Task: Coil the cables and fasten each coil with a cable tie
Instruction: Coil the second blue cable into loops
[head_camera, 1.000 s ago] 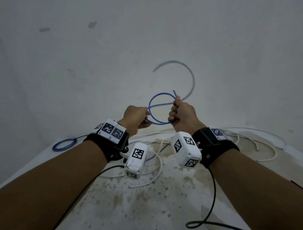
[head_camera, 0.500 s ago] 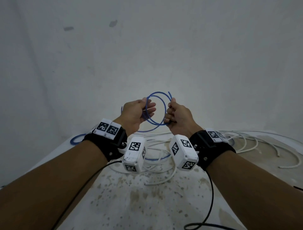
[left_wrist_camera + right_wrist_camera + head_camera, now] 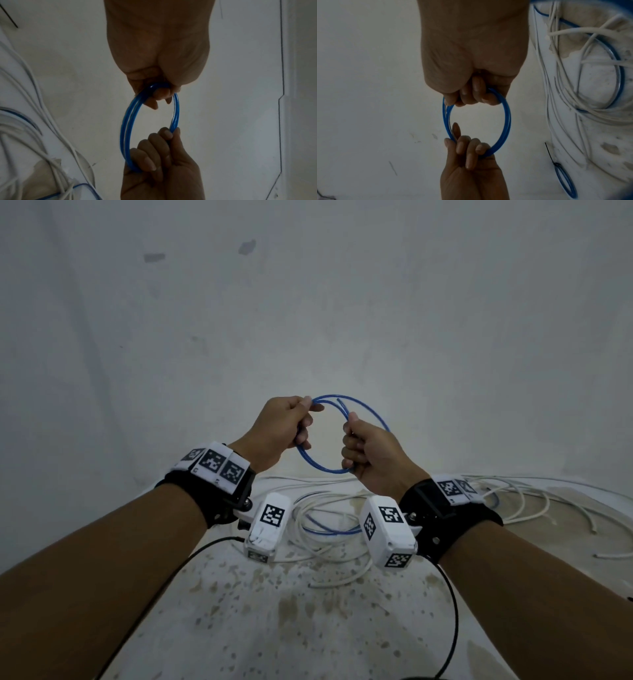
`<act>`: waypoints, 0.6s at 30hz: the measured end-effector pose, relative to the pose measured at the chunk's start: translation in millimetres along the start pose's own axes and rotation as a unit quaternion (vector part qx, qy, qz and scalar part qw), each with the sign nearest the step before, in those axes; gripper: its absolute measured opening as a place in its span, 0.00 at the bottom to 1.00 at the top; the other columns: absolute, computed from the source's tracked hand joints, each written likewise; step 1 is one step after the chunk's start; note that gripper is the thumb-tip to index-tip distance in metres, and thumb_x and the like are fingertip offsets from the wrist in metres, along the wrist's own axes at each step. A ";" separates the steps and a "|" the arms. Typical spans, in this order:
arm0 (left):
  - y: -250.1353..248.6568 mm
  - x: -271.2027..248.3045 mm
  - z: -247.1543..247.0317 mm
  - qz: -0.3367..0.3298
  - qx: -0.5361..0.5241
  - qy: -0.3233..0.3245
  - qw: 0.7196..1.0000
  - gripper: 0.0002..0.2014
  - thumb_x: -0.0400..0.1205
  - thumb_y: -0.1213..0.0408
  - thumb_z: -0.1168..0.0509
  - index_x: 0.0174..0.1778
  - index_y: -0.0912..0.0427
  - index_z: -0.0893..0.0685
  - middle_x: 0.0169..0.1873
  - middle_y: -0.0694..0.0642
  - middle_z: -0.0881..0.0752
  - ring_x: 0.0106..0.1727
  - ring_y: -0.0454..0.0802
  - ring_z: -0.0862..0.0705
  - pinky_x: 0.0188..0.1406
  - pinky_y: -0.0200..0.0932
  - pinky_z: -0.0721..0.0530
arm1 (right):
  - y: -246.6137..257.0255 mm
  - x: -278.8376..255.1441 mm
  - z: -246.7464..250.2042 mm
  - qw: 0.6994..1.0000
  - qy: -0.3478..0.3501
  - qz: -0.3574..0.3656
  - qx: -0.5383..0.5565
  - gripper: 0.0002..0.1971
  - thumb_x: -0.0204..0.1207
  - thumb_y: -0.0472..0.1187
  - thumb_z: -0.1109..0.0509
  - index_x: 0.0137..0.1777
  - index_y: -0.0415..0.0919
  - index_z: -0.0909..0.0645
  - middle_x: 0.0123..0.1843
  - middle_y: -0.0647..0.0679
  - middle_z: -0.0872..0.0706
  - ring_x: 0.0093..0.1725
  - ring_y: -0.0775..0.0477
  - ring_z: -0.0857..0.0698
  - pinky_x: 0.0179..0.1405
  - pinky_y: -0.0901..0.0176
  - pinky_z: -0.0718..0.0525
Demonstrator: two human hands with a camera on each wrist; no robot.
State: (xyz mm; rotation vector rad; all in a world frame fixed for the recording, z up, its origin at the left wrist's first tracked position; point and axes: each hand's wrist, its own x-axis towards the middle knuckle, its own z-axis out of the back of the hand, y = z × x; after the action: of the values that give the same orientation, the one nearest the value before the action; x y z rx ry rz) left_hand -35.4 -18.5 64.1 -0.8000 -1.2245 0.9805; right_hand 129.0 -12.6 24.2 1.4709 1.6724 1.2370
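Observation:
A thin blue cable point(image 3: 320, 468) is wound into a small coil of a few loops and held in the air above the table. My left hand point(image 3: 301, 426) grips its left side with curled fingers, and my right hand point(image 3: 352, 447) grips its right side in a fist. A short cable end sticks up at the top of the coil. In the left wrist view the coil point(image 3: 126, 128) runs from my left fingers point(image 3: 160, 95) down to the right hand point(image 3: 157, 161). The right wrist view shows the coil point(image 3: 506, 121) the same way, with the left hand point(image 3: 467, 159) below.
Loose white cables point(image 3: 318, 508) lie tangled on the stained white table point(image 3: 308, 628), with another blue cable point(image 3: 329, 531) among them. More white cable point(image 3: 534, 501) spreads to the right. A small blue coil point(image 3: 565, 180) with a black cable tie point(image 3: 549, 153) lies on the table.
The loose blue tail that arced up a second ago has been wound into the coil. Both hands rose and moved apart, holding the coil on opposite sides.

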 end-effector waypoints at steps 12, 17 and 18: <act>-12.0 3.1 0.7 -0.063 0.089 0.014 0.994 0.14 0.90 0.63 0.44 0.59 0.65 0.15 0.31 0.55 0.26 0.19 0.43 0.30 0.24 0.42 0.16 | 6.6 -3.8 2.0 0.999 0.035 0.001 -0.012 0.16 0.86 0.49 0.37 0.38 0.43 0.24 0.24 0.54 0.39 0.21 0.55 0.40 0.24 0.64 0.30; -13.7 5.6 -3.1 -0.024 0.129 -0.007 0.991 0.15 0.90 0.64 0.46 0.54 0.68 0.16 0.41 0.58 0.12 0.22 0.45 0.21 0.24 0.40 0.18 | 7.3 -6.0 3.6 0.998 0.055 0.001 -0.026 0.16 0.86 0.48 0.38 0.37 0.43 0.25 0.22 0.54 0.38 0.20 0.56 0.40 0.25 0.63 0.32; -13.8 5.5 -3.2 -0.025 0.131 0.005 0.991 0.15 0.90 0.65 0.47 0.56 0.68 0.16 0.41 0.57 0.13 0.23 0.45 0.21 0.24 0.40 0.18 | 7.5 -5.7 4.0 0.998 0.048 0.000 -0.026 0.16 0.86 0.48 0.37 0.37 0.43 0.25 0.22 0.54 0.38 0.20 0.56 0.39 0.24 0.63 0.32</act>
State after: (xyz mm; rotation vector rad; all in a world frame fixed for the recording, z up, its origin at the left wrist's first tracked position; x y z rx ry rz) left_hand -29.5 -18.7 78.2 -0.5648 -1.0753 1.0685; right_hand 136.9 -17.3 28.6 1.3990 1.6892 1.3605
